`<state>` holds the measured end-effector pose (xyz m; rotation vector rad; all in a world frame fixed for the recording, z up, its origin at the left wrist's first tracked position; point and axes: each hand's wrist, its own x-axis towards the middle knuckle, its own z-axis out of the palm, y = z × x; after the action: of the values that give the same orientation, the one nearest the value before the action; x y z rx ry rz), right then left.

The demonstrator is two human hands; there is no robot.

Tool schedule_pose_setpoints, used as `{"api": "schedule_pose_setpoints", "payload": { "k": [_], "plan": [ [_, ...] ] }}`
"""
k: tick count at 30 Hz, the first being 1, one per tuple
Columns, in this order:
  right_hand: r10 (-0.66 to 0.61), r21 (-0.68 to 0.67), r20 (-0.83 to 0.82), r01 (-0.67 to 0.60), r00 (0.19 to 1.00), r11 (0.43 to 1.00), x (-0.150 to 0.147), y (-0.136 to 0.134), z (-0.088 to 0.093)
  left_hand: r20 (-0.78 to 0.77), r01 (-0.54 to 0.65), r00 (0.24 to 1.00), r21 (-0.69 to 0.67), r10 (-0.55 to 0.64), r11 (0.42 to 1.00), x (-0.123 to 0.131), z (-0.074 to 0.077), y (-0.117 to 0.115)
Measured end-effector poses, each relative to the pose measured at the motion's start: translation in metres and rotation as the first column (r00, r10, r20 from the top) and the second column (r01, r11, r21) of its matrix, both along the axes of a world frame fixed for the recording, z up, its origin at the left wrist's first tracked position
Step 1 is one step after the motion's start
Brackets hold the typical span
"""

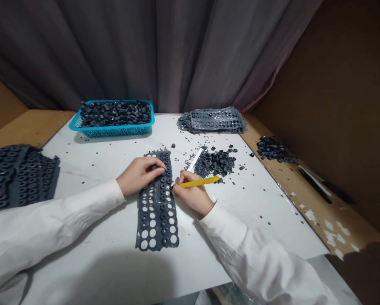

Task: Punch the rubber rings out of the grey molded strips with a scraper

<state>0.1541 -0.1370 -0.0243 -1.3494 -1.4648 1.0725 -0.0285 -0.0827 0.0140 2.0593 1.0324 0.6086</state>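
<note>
The right hand (192,195) pinches a yellow tool (204,181) right of centre on the dark sheet (158,226); the left hand (142,173) curls there, fingertips nearly together, any hold impossible to tell!

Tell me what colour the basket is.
The basket is turquoise blue, seen best in the head view.
</note>
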Motion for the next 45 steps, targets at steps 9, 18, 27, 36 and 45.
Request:
{"api": "schedule_pose_setpoints", "payload": {
  "k": [9, 18, 27, 36, 45],
  "plan": [
    [-0.072, -0.031, -0.155, 0.068, 0.985, 0.997, 0.001, 0.006, -0.006, 0.193, -0.004, 0.964, -0.680, 0.184, 0.733, 0.006, 0.007, 0.014],
    [-0.101, -0.034, -0.106, 0.098, 0.989, 0.995, 0.003, 0.006, -0.005, -0.250, 0.236, 0.940, -0.016, -0.233, 0.972, 0.016, 0.003, 0.017],
    [-0.054, 0.007, -0.016, 0.054, 0.998, 0.999, 0.004, 0.009, -0.007, -0.453, 0.438, 0.828, 0.157, -0.329, 0.885, 0.025, 0.001, 0.011],
    [-0.065, 0.012, -0.002, 0.065, 0.998, 0.998, 0.003, 0.009, -0.008, -0.128, 0.152, 0.982, 0.122, -0.136, 0.981, 0.012, -0.001, 0.013],
    [-0.124, 0.069, -0.330, 0.155, 0.936, 0.986, 0.001, -0.004, 0.010, 0.443, 0.146, 0.737, -0.842, 0.511, 0.520, 0.001, -0.002, -0.018]
  ]
}}
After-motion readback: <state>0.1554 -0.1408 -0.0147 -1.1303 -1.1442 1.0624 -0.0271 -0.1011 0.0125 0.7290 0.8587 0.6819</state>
